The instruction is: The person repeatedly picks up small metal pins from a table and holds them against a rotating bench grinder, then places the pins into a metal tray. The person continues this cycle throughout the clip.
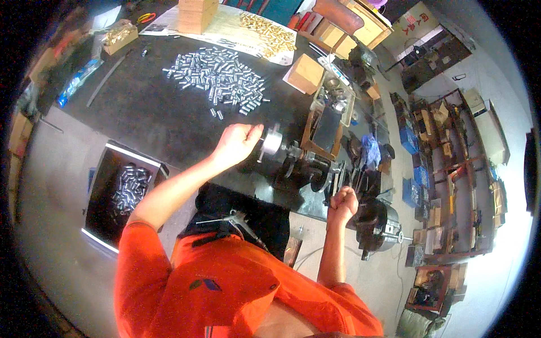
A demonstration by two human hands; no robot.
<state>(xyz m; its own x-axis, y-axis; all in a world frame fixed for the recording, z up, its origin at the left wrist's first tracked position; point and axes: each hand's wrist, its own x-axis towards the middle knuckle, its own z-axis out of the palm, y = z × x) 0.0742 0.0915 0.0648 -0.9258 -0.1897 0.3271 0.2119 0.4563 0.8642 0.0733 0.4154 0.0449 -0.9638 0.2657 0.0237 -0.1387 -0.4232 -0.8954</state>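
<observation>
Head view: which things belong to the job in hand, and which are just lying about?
Likely in the job:
dark machine, with the left hand and right hand at it;
small silver cylinders heaped nearby, probably.

Seemingly just lying about:
orange-handled scissors;
crumpled blue plastic beyond the right hand.

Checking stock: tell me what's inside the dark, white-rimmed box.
Small silver metal cylinders lie heaped inside; lower ones are covered, and the left arm hides one side.
</observation>
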